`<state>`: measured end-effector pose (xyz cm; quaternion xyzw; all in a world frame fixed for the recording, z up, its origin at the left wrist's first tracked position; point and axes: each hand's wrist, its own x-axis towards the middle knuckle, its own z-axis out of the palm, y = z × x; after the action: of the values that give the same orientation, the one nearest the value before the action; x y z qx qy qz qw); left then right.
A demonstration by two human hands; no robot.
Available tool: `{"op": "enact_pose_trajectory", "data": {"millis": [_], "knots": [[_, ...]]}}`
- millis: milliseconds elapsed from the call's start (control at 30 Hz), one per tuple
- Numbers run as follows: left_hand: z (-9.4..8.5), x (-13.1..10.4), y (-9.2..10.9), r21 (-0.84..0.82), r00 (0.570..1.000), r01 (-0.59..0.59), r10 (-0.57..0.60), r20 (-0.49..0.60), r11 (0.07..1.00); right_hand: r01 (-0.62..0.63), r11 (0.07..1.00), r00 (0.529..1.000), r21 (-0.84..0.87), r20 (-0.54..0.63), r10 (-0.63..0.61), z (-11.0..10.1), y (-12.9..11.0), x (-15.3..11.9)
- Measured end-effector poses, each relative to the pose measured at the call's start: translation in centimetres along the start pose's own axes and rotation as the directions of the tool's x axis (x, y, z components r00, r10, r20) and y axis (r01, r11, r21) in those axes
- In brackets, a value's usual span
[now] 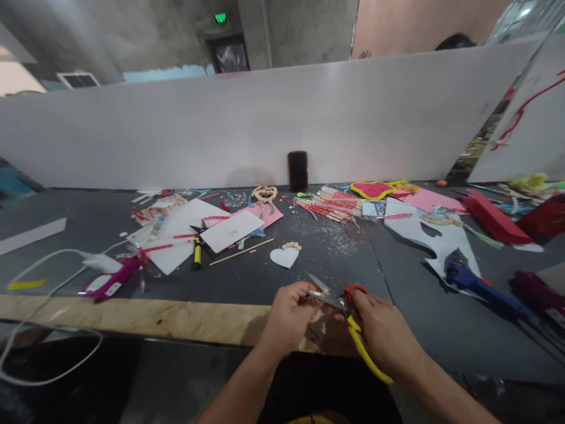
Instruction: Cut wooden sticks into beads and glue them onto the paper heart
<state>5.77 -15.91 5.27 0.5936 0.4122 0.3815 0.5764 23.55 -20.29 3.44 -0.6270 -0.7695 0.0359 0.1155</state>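
Note:
My right hand [388, 330] is closed around scissors [342, 303] with a red and a yellow handle. Their blades are apart and point left toward my left hand [291, 312]. The fingers of that hand are pinched together beside the lower blade; a small pale piece may be between them, too small to name. Just beyond the hands a white paper heart [285, 257] lies on the dark table, with a row of small beige pieces [292, 246] along its upper right edge.
A thin wooden stick [241, 252] and yellow-handled pliers [197, 250] lie left of the heart. Two glue guns, one purple [110, 280] with a white cable, one blue [485, 288], flank the work area. A phone [298, 171] leans on the white partition [198, 129].

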Motion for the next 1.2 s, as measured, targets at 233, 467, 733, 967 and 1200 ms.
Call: {"op": "enact_pose_trajectory", "data": {"millis": [233, 467, 733, 967, 1200], "knots": [[1.0, 0.2, -0.6, 0.135, 0.978, -0.075, 0.099, -0.182, 0.988, -0.087, 0.996, 0.996, 0.023, -0.003, 0.087, -0.1, -0.4, 0.2], [1.1, -0.1, -0.8, 0.336, 0.937, -0.162, 0.251, -0.242, 0.928, -0.030, 0.998, 0.999, 0.055, -0.039, 0.032, -0.4, -0.5, -0.3], [0.6, -0.2, -0.2, 0.271, 0.974, -0.125, 0.171, -0.150, 0.954, 0.029, 0.998, 0.998, 0.048, -0.057, -0.026, -1.0, -0.3, -0.2], [0.6, -0.3, 0.2, 0.239, 0.984, -0.094, 0.128, -0.127, 0.966, -0.049, 0.998, 0.997, 0.050, 0.059, 0.046, -0.7, -0.3, 0.0], [1.0, -0.1, -0.9, 0.210, 0.975, -0.114, 0.150, -0.163, 0.971, -0.053, 0.998, 0.994, 0.019, 0.093, 0.051, -0.3, 0.0, 0.2]]}}
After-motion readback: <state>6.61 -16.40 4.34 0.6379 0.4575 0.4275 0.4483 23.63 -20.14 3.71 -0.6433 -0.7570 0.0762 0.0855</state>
